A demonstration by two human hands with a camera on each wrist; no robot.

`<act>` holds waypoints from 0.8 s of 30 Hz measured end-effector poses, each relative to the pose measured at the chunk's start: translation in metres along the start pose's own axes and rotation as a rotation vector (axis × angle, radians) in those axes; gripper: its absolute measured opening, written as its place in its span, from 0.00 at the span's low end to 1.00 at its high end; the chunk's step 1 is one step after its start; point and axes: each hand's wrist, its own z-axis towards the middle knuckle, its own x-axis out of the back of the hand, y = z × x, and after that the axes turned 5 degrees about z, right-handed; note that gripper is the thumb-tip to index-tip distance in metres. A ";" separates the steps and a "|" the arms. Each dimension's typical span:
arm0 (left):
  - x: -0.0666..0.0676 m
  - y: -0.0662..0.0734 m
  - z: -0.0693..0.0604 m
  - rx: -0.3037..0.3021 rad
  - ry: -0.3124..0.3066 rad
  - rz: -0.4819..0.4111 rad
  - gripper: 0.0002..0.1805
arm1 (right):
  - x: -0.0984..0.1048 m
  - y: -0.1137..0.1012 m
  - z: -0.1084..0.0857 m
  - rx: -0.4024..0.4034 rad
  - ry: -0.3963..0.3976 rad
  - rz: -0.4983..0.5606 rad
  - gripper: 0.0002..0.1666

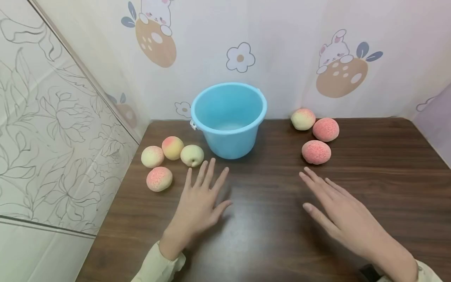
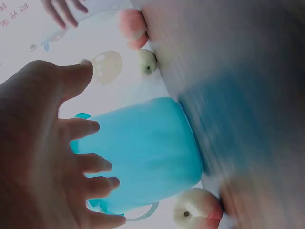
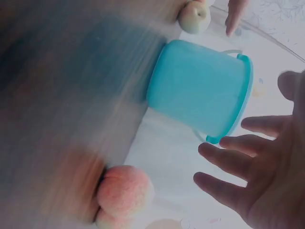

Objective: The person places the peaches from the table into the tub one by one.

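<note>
A light blue bucket (image 1: 229, 143) stands upright at the back of the dark wooden table (image 1: 267, 219). To its left, several peaches (image 1: 159, 179) lie in a loose group; three more peaches (image 1: 316, 152) are to its right. My left hand (image 1: 199, 207) hovers over the table with fingers spread, just in front of the left group, holding nothing. Fingers extended, my right hand (image 1: 352, 223) is above the table in front of the right peaches and is apart from them. Both wrist views show the bucket (image 2: 147, 152) beyond the fingers.
A pale wall covering (image 1: 282, 47) with rabbit and flower prints rises directly behind the table. White panels (image 1: 60, 117) with line-drawn flowers border the left side. The bucket's white handle joint (image 1: 193, 125) sticks out at its left rim.
</note>
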 end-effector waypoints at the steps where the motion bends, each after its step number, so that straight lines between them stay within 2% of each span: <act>1: 0.001 -0.003 0.002 -0.016 0.037 0.019 0.44 | 0.003 -0.001 0.003 -0.012 0.013 0.018 0.47; 6: 0.004 -0.015 0.009 -0.060 0.168 0.093 0.33 | 0.015 -0.003 0.022 -0.025 0.123 0.136 0.40; 9: 0.004 -0.023 0.014 -0.062 0.201 0.121 0.29 | 0.022 -0.002 0.036 -0.004 0.180 0.254 0.35; 12: 0.004 -0.031 0.018 -0.052 0.201 0.131 0.27 | 0.026 0.001 0.051 0.010 0.211 0.354 0.31; 16: 0.004 -0.043 0.024 -0.023 0.186 0.140 0.25 | 0.029 0.004 0.071 -0.065 0.199 0.474 0.24; 20: 0.004 -0.053 0.032 -0.001 0.185 0.146 0.23 | 0.032 0.006 0.087 -0.197 0.151 0.646 0.18; 24: 0.003 -0.062 0.041 0.016 0.189 0.135 0.20 | 0.032 0.009 0.106 -0.274 0.117 0.785 0.18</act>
